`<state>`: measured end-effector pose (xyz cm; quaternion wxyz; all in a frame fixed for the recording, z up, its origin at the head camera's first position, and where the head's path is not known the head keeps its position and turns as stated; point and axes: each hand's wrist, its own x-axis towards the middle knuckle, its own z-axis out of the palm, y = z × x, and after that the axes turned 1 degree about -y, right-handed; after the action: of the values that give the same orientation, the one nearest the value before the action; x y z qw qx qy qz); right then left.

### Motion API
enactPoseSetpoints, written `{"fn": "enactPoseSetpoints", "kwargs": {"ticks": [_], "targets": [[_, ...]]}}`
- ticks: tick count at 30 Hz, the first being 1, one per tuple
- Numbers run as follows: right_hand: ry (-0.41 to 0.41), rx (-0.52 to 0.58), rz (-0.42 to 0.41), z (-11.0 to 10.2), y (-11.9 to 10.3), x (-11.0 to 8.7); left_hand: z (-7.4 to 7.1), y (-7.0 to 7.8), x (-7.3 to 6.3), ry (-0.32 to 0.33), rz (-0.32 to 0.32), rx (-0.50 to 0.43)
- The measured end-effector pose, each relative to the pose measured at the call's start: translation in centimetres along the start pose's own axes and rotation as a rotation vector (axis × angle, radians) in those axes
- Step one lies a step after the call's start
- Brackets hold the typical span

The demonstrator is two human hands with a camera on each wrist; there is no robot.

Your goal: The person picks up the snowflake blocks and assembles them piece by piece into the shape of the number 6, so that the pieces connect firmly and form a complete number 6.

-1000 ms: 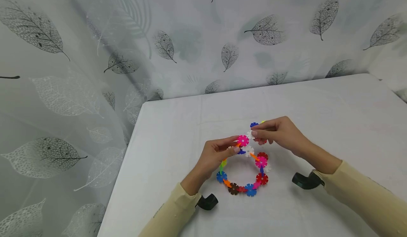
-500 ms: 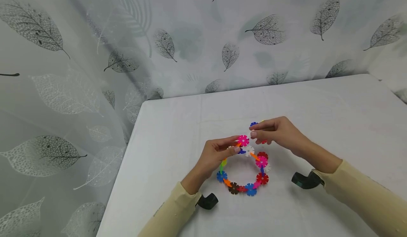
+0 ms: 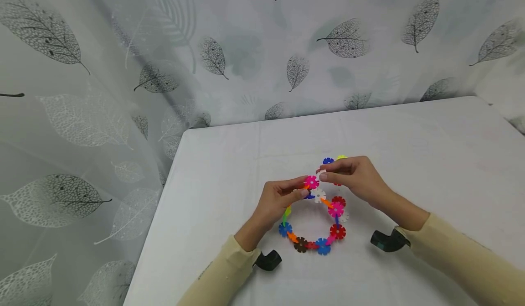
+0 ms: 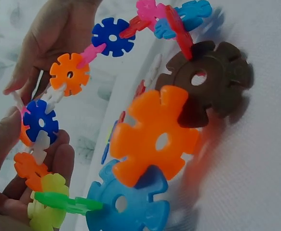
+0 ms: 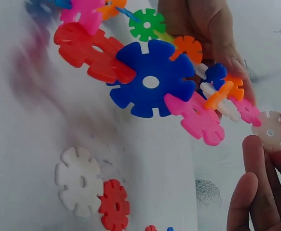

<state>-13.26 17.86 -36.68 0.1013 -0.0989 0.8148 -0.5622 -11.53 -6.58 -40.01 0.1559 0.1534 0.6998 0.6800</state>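
Observation:
A ring of interlocked, notched plastic flower discs (image 3: 323, 246) in many colours is held up at its far side by my left hand (image 3: 275, 201). Thumb and fingers pinch it close to a pink disc (image 3: 311, 182) that sticks out from the ring. My right hand (image 3: 361, 180) pinches a white disc (image 5: 269, 130) between thumb and fingertips. In the right wrist view its edge meets the pink disc (image 5: 246, 110). Seen from the left wrist, dark blue (image 4: 41, 121), orange (image 4: 30, 171) and yellow (image 4: 47, 202) discs of the ring lie beside the left fingers.
Loose white (image 5: 77, 182) and red (image 5: 114, 206) discs lie on the white-covered table (image 3: 221, 183), just right of the ring. Behind the right hand are blue (image 3: 328, 160) and yellow (image 3: 341, 157) discs. A leaf-patterned curtain (image 3: 254, 46) hangs along the back and left.
My right hand has shifted slightly left and down, bringing the white disc against the pink one; half a second ago fingers hid most of it. The left hand keeps its hold, nearly still.

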Motion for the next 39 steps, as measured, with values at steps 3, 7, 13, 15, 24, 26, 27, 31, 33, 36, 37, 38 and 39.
{"fn": "enactPoseSetpoints", "kwargs": {"ticks": [3, 7, 13, 15, 24, 26, 27, 31, 33, 36, 37, 38, 39], "targets": [[0.003, 0.030, 0.007, 0.3, 0.3, 0.1, 0.0, 0.0, 0.0, 0.012, -0.007, -0.008], [0.004, 0.039, 0.022, 0.6, 0.5, 0.2, 0.0, -0.1, 0.0, 0.017, -0.003, -0.012], [0.005, 0.017, 0.040, 1.0, 0.8, 0.3, 0.0, -0.2, 0.1, 0.016, -0.009, -0.016], [0.005, 0.012, 0.044, 1.0, 0.9, 0.3, 0.0, -0.3, 0.1, 0.010, -0.013, -0.015], [-0.007, -0.020, 0.050, 0.8, 1.1, 0.0, 0.0, -0.2, 0.2, 0.020, -0.080, 0.071], [-0.016, -0.014, 0.043, 0.8, 1.2, 0.0, 0.1, -0.2, 0.2, 0.021, -0.093, 0.085], [-0.022, -0.010, 0.036, 0.8, 1.2, -0.1, 0.1, -0.2, 0.2, 0.020, -0.097, 0.092], [-0.042, 0.027, 0.014, 0.9, 1.5, -0.1, 0.3, -0.2, 0.4, 0.013, -0.102, 0.125], [-0.046, 0.036, 0.009, 0.9, 1.5, -0.2, 0.5, 0.0, 0.5, 0.020, -0.107, 0.146], [-0.050, 0.048, 0.004, 0.8, 1.5, -0.3, 0.7, 0.1, 0.7, 0.043, -0.123, 0.178], [-0.051, 0.049, 0.000, 0.8, 1.5, -0.3, 0.8, 0.2, 0.8, 0.052, -0.132, 0.184], [-0.052, 0.054, -0.004, 0.8, 1.5, -0.4, 0.9, 0.2, 0.8, 0.059, -0.140, 0.186], [-0.052, 0.057, -0.009, 0.8, 1.6, -0.4, 0.9, 0.3, 0.9, 0.064, -0.150, 0.186]]}}
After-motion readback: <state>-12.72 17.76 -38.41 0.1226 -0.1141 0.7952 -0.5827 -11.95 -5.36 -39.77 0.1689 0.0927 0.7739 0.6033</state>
